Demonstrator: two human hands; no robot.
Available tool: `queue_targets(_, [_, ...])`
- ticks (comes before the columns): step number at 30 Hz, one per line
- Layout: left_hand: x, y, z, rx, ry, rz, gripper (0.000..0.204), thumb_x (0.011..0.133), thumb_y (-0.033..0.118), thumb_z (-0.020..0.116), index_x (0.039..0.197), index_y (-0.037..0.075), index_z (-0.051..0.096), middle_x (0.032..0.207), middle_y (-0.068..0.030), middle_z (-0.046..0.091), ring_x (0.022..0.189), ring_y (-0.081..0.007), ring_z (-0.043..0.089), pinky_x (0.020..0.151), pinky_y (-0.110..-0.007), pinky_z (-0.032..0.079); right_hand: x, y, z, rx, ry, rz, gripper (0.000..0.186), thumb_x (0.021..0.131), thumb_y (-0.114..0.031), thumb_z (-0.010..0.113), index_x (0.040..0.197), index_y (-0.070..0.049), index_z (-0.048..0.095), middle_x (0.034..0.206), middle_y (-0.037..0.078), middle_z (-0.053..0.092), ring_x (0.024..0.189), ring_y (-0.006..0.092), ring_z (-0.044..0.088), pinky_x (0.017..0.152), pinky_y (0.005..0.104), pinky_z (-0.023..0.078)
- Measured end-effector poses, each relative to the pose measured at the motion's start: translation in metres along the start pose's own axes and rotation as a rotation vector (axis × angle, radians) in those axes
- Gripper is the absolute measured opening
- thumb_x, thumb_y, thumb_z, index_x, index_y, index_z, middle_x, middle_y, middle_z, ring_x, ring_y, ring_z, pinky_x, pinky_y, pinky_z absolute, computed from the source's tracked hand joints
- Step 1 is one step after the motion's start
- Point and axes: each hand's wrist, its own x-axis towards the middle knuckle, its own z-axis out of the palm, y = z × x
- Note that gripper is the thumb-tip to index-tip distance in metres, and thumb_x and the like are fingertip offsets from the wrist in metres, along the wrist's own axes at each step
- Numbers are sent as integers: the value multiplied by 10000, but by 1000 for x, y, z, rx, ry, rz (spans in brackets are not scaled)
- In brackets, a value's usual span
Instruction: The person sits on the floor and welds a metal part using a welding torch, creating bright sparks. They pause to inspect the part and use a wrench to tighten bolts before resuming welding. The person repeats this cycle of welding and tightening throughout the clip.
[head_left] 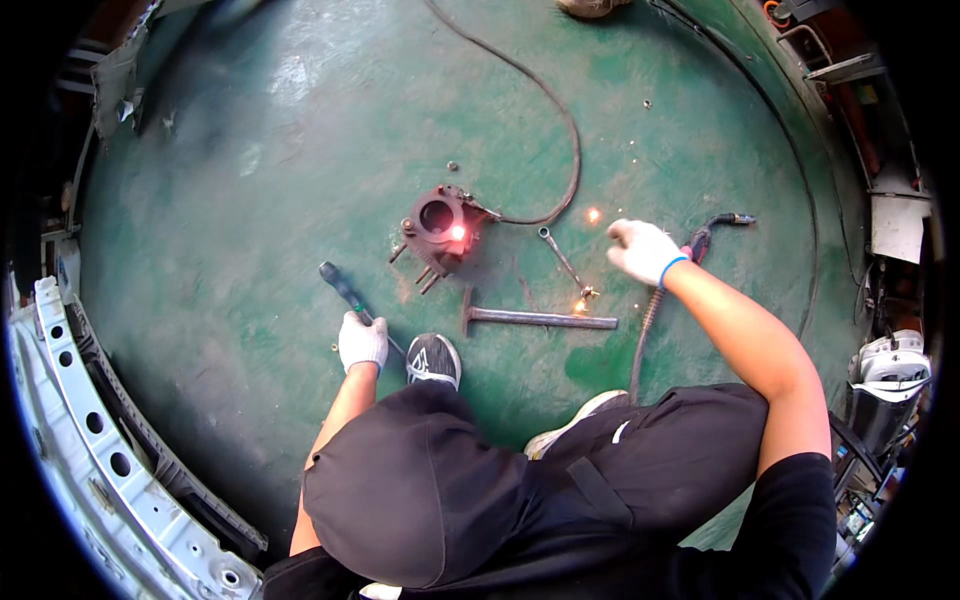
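Note:
My left hand [363,341], in a white glove, is closed around a screwdriver [342,283] low over the floor. Its dark handle sticks out beyond the glove and the shaft runs back toward my shoe. To the right, my gloved right hand [643,251] hovers with fingers slightly apart, nothing visible in them. A small glowing piece [593,215] lies beyond its fingertips. Between my hands sits a rusty metal housing [437,232] with a round bore, studs and a bright red-hot spot. A wrench [560,255] lies nearby, its near end by a glowing piece [585,298].
A metal hammer [540,318] rests before my feet. Beside my right wrist is a welding torch [700,240] with its hose. A cable [560,110] runs to the housing. Perforated metal panels [95,425] line the left; a black hose [770,100] curves along the right.

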Motion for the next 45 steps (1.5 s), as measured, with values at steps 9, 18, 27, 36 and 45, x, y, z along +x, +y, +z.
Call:
queue_targets(9, [-11, 0, -59, 47, 169, -136, 492, 877, 360, 838, 1129, -37, 695, 1086, -248, 763, 991, -360, 748, 886, -473, 585, 37, -74, 73, -274, 27, 105, 408, 887, -244, 778, 1195, -13, 642, 1114, 251, 788, 1047, 411, 788, 902, 522, 638])
queue_targets(18, [60, 108, -55, -387, -455, 465, 903, 945, 455, 880, 1620, 1, 487, 1526, -213, 640, 1385, -292, 636, 1193, -409, 495, 37, -69, 72, 375, -146, 84, 425, 982, -351, 715, 1215, 3, 729, 1030, 192, 798, 959, 321, 787, 860, 473, 616])
queue_targets(27, [73, 164, -33, -450, -644, 501, 932, 1018, 518, 775, 1691, 11, 376, 1588, -235, 587, 1461, -307, 574, 1225, -400, 437, 2, -183, 62, 1372, -466, 125, 353, 1183, -430, 536, 1159, -96, 649, 778, -28, 594, 666, 132, 583, 581, 328, 496])
queue_targets(36, [46, 175, -19, -399, -505, 344, 1011, 979, 658, 704, 1647, -39, 404, 1515, -376, 583, 1402, -516, 597, 1182, -509, 487, 6, -224, 72, 1415, -230, 501, 486, 1192, -483, 450, 1135, -45, 654, 721, -45, 455, 558, 100, 397, 490, 310, 368])
queue_targets(45, [68, 238, -50, -195, -642, 351, 880, 969, 673, 648, 1480, -36, 551, 1395, -388, 676, 1342, -512, 659, 1144, -525, 524, 34, -225, 28, 1154, -195, 556, 525, 1183, -480, 450, 1126, -6, 667, 779, 46, 582, 556, 143, 464, 485, 322, 403])
